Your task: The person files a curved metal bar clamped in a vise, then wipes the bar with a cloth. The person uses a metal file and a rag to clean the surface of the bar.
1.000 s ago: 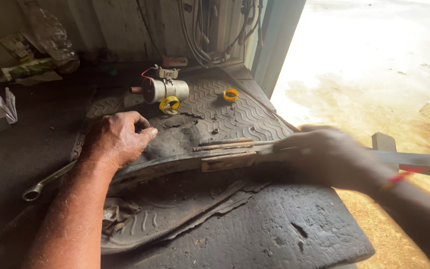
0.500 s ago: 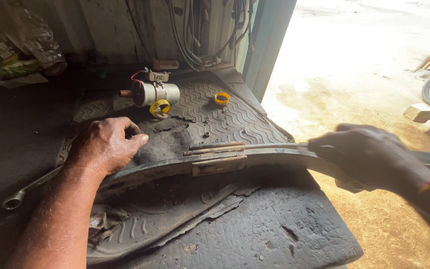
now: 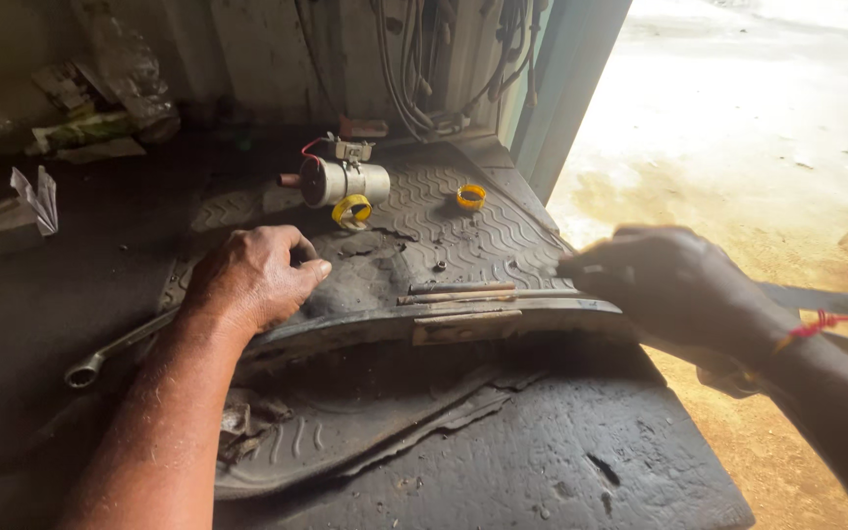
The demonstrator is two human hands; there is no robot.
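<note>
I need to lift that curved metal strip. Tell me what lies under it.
The curved strip rests on a black ribbed rubber mat. The left hand presses one end, the right hand grips the other. Whatever is directly beneath the strip and the hands is covered.

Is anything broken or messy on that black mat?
Yes. The rubber mat looks torn: a ragged strip peels away near its middle, with small holes nearer the front. Both hands rest on a curved metal bar lying across it.
</note>
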